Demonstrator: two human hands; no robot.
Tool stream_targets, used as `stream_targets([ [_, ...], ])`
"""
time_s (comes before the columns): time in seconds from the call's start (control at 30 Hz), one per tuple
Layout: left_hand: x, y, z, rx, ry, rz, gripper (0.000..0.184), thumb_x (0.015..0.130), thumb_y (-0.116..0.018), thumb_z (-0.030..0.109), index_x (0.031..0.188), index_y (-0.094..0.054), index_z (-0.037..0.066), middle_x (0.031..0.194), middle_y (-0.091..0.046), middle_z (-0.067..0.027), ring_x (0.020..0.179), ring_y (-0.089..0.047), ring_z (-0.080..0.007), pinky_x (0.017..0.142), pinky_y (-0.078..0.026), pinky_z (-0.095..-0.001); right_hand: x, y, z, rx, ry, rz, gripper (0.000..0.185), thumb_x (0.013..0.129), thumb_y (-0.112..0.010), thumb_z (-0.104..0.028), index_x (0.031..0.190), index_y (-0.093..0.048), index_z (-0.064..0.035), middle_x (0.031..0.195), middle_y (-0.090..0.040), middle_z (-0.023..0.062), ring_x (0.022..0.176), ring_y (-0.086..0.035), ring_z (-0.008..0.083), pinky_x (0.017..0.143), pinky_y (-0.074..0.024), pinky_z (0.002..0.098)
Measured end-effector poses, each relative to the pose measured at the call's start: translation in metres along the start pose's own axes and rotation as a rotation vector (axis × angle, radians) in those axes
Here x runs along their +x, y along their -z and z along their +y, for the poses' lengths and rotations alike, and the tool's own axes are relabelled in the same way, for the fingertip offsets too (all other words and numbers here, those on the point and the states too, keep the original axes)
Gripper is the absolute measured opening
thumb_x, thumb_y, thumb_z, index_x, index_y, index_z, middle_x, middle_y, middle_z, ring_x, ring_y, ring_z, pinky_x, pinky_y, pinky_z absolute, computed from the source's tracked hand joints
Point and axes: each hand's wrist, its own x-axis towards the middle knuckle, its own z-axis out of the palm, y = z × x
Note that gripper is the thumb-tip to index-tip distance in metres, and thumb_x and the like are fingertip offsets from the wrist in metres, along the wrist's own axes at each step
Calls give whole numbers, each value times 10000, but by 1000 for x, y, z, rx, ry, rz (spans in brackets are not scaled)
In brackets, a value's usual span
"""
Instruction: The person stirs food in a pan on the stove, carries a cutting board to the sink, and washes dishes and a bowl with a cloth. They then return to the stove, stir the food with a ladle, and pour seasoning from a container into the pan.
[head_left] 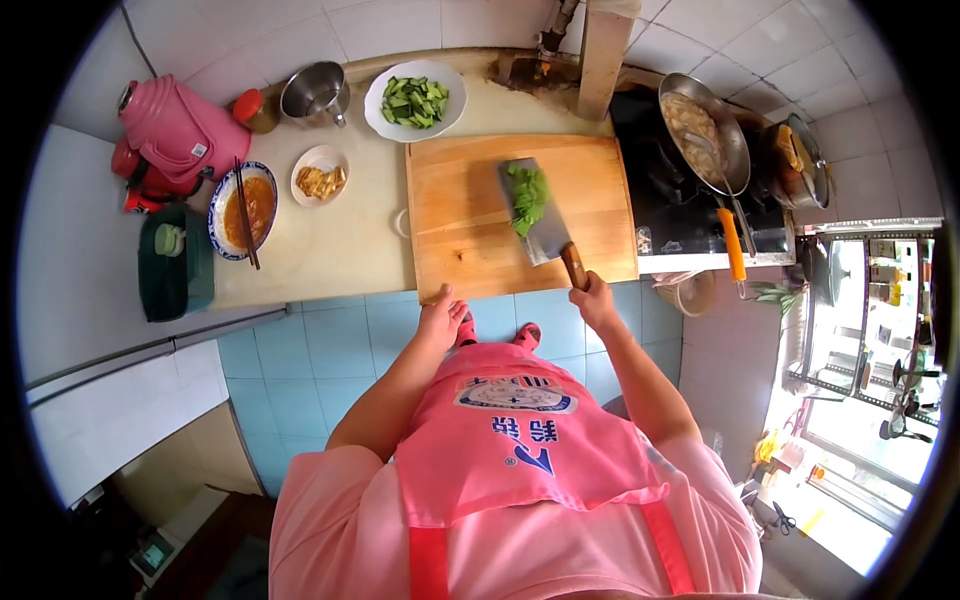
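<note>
My right hand (597, 303) is closed around the wooden handle of a cleaver (545, 236). The blade lies flat over the wooden cutting board (455, 210), carrying a small heap of chopped greens (528, 197). At the board's front left corner, my left hand (440, 318) grips the edge; some of its fingers are hidden. Behind the board stands a white plate of cut cucumber (414, 102). To the left is a small white bowl with yellow-brown pieces (320, 181).
A patterned bowl (243, 210) with chopsticks across it sits left, near a pink thermos (185, 130), a jar (256, 111) and a metal pot (316, 93). On the black stove (650, 190) at right are a pan of food (692, 137) and a covered pot (797, 165).
</note>
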Motion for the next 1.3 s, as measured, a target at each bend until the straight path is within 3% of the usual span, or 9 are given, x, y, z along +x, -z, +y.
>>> stream_targets([
  [0.07, -7, 10, -8, -10, 8, 6, 365, 912, -646, 297, 1196, -510, 113, 1118, -567, -32, 1038, -542, -209, 962, -447, -400, -5, 13, 4, 51, 14, 31, 271, 682, -631, -203, 802, -547, 26, 670, -550, 132, 632, -522, 221, 603, -443, 359],
  [0.17, -29, 34, -11, -13, 7, -59, 358, 936, -608, 309, 1213, -501, 109, 1145, -564, -39, 1062, -539, -206, 979, -437, -383, -3, 32, 12, 60, 18, 89, 248, 679, -625, -188, 780, -535, 19, 643, -520, 108, 619, -500, 198, 584, -431, 350],
  [0.3, -56, 72, -1, 47, -8, -40, 360, 967, -552, 295, 1259, -458, 107, 1208, -540, -47, 1095, -531, -201, 994, -429, -378, 21, 51, 41, 34, 38, 129, 285, 672, -615, -224, 783, -526, 24, 661, -540, 156, 611, -507, 243, 598, -433, 370],
  [0.37, -75, 84, 6, 64, -31, 25, 381, 957, -560, 265, 1288, -435, 122, 1165, -548, -33, 1011, -567, -185, 918, -473, -364, 39, 57, 58, 76, 36, 143, 275, 670, -611, -216, 781, -528, 22, 662, -539, 146, 617, -507, 236, 599, -431, 367],
  [0.53, -108, 120, 9, 65, -119, 34, 404, 955, -563, 255, 1295, -420, 90, 1195, -526, -64, 1046, -555, -203, 910, -481, -354, 68, 69, 54, 69, 8, 134, 276, 670, -611, -210, 800, -542, 23, 691, -565, 133, 646, -523, 234, 621, -441, 364],
  [0.67, -112, 130, 4, 33, -164, 57, 408, 958, -557, 236, 1304, -411, 76, 1195, -521, -85, 1023, -564, -213, 891, -496, -341, 94, 72, 42, -59, 15, 131, 373, 673, -630, -244, 915, -607, 39, 776, -634, 207, 767, -630, 315, 703, -480, 397],
  [0.83, -112, 130, -1, 29, -165, 63, 417, 964, -546, 221, 1332, -397, 93, 1204, -531, -69, 1023, -574, -205, 881, -507, -340, 134, 74, 36, -109, 105, 102, 362, 672, -640, -263, 862, -594, 42, 784, -627, 241, 783, -621, 384, 710, -479, 416],
  [1.2, -109, 128, -5, -21, -189, 95, 413, 963, -547, 177, 1343, -394, 126, 1210, -541, -55, 1025, -587, -215, 876, -524, -343, 204, 69, 25, -143, 261, 47, 361, 656, -662, -293, 780, -580, 35, 744, -611, 242, 753, -605, 409, 681, -472, 433],
  [1.3, -109, 129, -6, -32, -195, 92, 398, 962, -548, 175, 1330, -404, 130, 1198, -550, -57, 1030, -587, -216, 877, -524, -346, 218, 67, 29, -151, 279, 53, 368, 654, -674, -293, 812, -585, 27, 790, -626, 239, 811, -611, 398, 716, -484, 426],
])
